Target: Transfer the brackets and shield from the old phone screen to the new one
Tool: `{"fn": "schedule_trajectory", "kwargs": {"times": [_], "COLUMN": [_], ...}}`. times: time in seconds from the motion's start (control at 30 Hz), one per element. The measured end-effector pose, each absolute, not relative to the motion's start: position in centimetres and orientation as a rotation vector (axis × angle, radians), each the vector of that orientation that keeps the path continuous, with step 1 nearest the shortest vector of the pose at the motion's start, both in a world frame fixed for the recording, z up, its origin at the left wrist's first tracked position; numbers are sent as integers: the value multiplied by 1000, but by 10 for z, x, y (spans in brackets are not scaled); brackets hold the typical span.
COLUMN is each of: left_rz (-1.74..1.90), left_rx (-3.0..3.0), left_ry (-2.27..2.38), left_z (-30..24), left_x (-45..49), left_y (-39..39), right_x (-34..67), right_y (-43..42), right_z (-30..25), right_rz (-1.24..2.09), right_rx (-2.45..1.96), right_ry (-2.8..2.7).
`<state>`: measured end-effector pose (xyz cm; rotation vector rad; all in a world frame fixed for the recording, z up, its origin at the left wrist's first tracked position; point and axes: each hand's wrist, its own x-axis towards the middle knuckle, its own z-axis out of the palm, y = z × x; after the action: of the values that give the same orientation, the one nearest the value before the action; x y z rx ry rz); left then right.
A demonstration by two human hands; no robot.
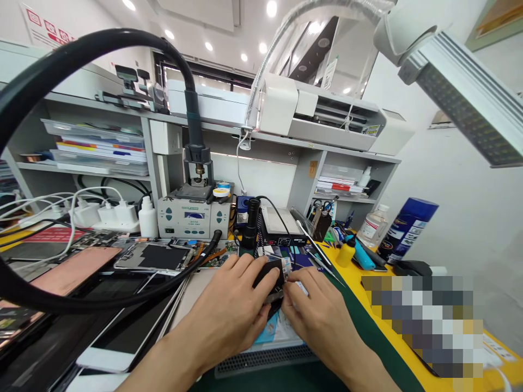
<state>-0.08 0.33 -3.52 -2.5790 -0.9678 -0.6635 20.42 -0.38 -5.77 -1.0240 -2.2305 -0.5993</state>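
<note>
Near the middle of the head view, my left hand (239, 296) is closed around a small black flat piece (267, 272) that looks like a phone battery. A white printed label (286, 265) shows at its upper right end. My right hand (312, 305) is closed in a pinch at the piece's right edge; its fingertips hide what lies between them. Below both hands are blue and white printed sheets (281, 329) on a green mat (359, 326). A white tweezer-like tool (321, 253) lies beyond my right hand.
A thick black hose (122, 307) loops across the left side, over opened phones and a white tablet (122, 332). Behind stands a grey soldering station (194, 218). Bottles and a blue spray can (412, 228) stand at right. A lamp (466, 92) hangs above.
</note>
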Motion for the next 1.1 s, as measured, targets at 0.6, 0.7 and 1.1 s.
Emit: {"fn": "schedule_trajectory", "kwargs": {"times": [0.6, 0.7, 1.1], "left_rz": [-712, -709, -675], "left_rx": [-2610, -2609, -2589], "left_ry": [-979, -979, -1004], "left_z": [-36, -36, -35], "left_x": [-3, -3, -3], "left_y": [3, 3, 2], "right_x": [208, 205, 197], "right_y": [-6, -7, -6], "right_z": [-54, -56, -62], "right_rz": [-224, -453, -732], "right_rx": [-952, -952, -1002], "right_ry": [-2160, -2192, -2308]}}
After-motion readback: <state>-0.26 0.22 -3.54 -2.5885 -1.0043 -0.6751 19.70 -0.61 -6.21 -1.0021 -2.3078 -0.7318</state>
